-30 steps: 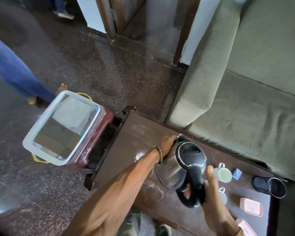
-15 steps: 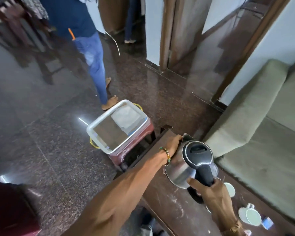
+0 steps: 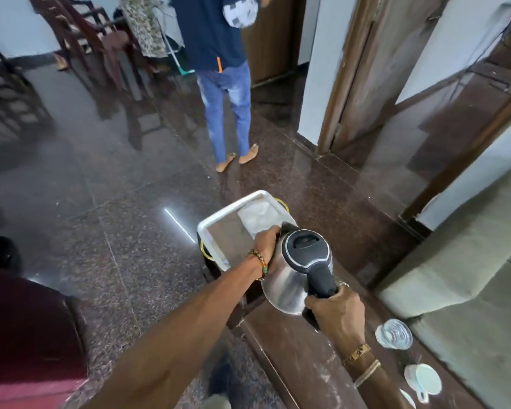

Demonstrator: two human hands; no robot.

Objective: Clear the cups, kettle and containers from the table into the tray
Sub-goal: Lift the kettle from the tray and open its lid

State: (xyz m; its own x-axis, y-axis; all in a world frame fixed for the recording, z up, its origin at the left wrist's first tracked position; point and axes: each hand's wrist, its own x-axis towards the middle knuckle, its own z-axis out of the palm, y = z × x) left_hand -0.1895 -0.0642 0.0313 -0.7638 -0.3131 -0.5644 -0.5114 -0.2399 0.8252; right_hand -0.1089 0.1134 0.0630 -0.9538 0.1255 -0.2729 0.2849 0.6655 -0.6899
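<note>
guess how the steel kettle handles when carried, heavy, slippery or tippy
Probably rigid: the kettle is a steel shell. Possibly heavy or swing-prone, since the right hand grips its handle while the left hand holds the body. Its polished side looks slippery.

Single head-worn wide-angle view, forward and down, close over both forearms and the table [image 3: 295,358].

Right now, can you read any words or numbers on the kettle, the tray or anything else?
No text here can be read.
kettle: bare steel and a black lid, no legible label or brand.
tray: plain white rim, no writing.
cup: plain, no print shows.
</note>
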